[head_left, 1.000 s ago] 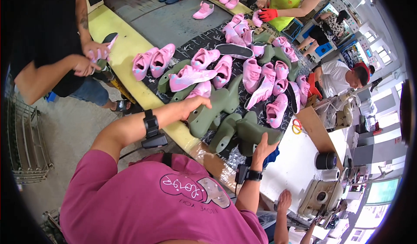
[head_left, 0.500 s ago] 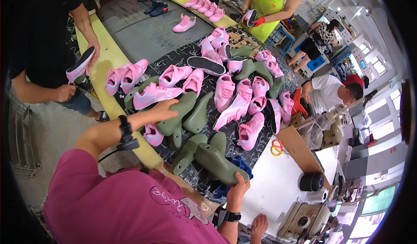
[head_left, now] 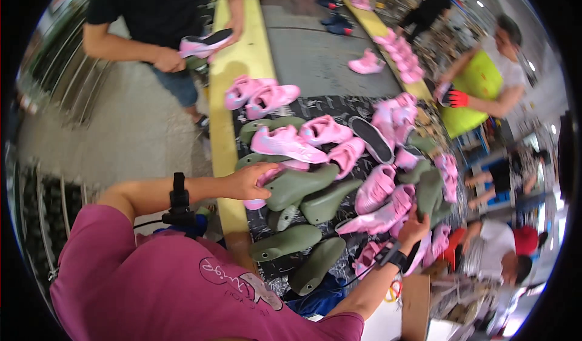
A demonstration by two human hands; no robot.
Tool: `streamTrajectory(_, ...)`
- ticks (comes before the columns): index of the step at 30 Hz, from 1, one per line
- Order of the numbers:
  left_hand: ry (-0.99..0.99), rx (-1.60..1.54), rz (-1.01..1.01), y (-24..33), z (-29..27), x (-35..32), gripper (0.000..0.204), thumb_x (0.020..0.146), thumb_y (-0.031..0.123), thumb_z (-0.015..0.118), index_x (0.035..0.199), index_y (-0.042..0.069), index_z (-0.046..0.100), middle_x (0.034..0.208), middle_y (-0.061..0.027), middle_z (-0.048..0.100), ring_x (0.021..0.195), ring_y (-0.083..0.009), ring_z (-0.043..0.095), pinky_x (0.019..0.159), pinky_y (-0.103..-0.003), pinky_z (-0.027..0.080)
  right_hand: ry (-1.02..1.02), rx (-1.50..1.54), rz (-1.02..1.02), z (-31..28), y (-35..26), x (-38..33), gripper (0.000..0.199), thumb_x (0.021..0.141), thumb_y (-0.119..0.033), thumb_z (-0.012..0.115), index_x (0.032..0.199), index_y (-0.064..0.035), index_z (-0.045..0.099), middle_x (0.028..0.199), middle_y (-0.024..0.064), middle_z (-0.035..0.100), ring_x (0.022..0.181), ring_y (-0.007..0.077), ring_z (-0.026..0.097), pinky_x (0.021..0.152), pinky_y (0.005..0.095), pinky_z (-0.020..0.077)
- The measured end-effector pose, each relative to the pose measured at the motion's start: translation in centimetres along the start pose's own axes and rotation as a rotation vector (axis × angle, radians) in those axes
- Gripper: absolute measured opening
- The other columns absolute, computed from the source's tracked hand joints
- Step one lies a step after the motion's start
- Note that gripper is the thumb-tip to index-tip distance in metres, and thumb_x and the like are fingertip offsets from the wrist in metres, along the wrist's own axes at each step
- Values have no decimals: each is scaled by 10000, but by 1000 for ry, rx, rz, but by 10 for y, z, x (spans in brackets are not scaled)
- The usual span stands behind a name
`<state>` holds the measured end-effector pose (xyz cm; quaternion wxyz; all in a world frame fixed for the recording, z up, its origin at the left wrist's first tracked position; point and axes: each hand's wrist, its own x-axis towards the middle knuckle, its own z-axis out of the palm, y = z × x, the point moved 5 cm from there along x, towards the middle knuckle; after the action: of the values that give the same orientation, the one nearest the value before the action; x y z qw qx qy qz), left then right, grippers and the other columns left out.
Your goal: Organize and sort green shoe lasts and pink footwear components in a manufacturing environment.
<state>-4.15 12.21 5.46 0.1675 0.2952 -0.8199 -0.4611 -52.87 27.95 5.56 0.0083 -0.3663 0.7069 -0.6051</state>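
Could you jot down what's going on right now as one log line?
left hand: on pink shoe beside green shoe form | right hand: reaching into pink shoe pile | table: yellow edge
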Motion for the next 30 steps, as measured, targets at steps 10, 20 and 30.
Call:
streamTrajectory(10, 103, -295, -396, -49, -27, -144, 535, 767, 226, 618, 1216, -19, 459, 1034, -99, 598, 888, -165, 591, 757, -291, 478, -634, 579, 579, 150, -134, -125, 362, 892, -208, 492, 1166, 27, 469, 1007, 158, 592, 910, 243, 598, 741, 339, 509)
streamTrajectory(20, 392, -519, -528, -95, -62, -351, 424, 758, 219, 603, 1093, -33, 543, 848, -64, 627, 770, -128, 573, 673, -276, 454, -1374, 307, 184, 283, -321, -280, 303, 865, -141, 543, 1090, 59, 513, 938, 172, 619, 770, 241, 630, 632, 308, 526)
streamTrajectory(30, 1091, -795, -728, -135, -52, -621, 352, 786, 170, 596, 1071, -32, 551, 871, -89, 628, 746, -141, 610, 660, -267, 495, -2136, 287, 35, 452, -463, -547, 330, 863, -90, 554, 1166, 26, 496, 1047, 137, 596, 919, 198, 593, 745, 283, 490)
